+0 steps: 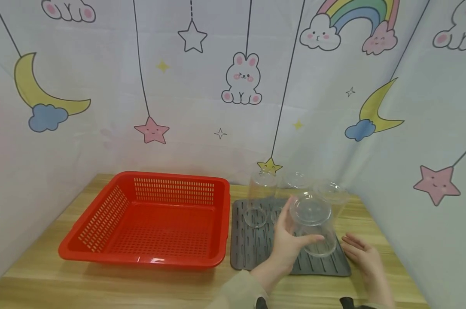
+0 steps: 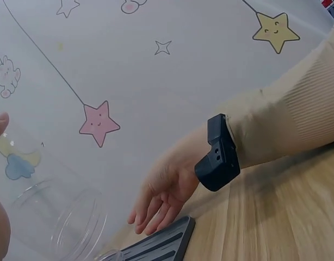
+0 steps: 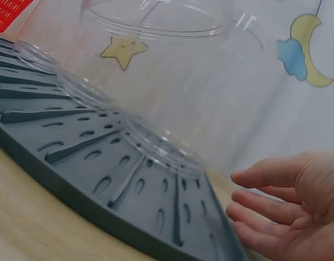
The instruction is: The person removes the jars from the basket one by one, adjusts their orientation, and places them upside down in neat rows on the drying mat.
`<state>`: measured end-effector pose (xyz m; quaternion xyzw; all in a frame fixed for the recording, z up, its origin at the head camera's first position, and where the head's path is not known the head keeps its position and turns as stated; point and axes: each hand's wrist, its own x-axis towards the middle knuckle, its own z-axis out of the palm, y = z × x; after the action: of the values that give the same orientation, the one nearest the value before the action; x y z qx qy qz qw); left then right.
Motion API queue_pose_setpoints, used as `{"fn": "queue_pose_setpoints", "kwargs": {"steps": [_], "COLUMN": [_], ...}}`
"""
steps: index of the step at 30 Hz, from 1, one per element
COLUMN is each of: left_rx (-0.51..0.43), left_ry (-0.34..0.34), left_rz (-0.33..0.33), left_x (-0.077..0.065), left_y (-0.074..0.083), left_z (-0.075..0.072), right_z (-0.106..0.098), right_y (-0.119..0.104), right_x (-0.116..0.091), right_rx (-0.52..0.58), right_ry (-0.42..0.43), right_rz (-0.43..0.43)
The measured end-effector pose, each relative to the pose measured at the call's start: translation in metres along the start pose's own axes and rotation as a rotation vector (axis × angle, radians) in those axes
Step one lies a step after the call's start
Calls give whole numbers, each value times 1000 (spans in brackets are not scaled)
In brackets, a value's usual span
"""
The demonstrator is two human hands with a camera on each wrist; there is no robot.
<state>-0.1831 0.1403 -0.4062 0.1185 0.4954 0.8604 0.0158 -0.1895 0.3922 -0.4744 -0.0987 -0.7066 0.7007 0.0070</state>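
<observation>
My left hand point(image 1: 284, 245) grips a clear cup point(image 1: 312, 214) by its side, thumb across the front. The cup is held tilted above the front right part of a grey ribbed drying mat point(image 1: 246, 244). Behind it, other clear cups point(image 1: 263, 193) stand on the mat; the held cup partly hides them. In the right wrist view the held cup point(image 3: 156, 33) hangs above the mat. My right hand point(image 1: 366, 257) is beside the mat's right edge, fingers loosely extended, holding nothing. In the left wrist view the right hand point(image 2: 169, 187) hovers near the mat's corner.
A red plastic basket point(image 1: 140, 261) with slotted walls stands left of the mat on the wooden table point(image 1: 147, 287). White curtains point(image 1: 202, 107) printed with stars, moons and rabbits close off the back and sides.
</observation>
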Motion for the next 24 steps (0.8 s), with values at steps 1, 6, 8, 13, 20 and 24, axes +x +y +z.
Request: {"fn": "queue_pose_setpoints", "kwargs": {"steps": [1, 6, 8, 13, 20, 24], "left_rx": [23, 145, 195, 259, 333, 367], "left_ry": [4, -3, -17, -30, -39, -56], "left_rz": [-2, 14, 27, 24, 25, 23], "left_x": [0, 2, 2, 2, 4, 5], "left_y": [-2, -10, -13, -20, -29, -33], "left_z": [2, 12, 14, 20, 29, 33], "right_z": [1, 3, 3, 2, 2, 2], "right_y": [2, 8, 9, 11, 12, 11], "right_x": [1, 4, 4, 4, 6, 7], "right_rx": [12, 29, 34, 0, -222, -302], "right_ry": [12, 40, 35, 29, 71, 78], "right_rz": [7, 15, 3, -13, 46, 58]}}
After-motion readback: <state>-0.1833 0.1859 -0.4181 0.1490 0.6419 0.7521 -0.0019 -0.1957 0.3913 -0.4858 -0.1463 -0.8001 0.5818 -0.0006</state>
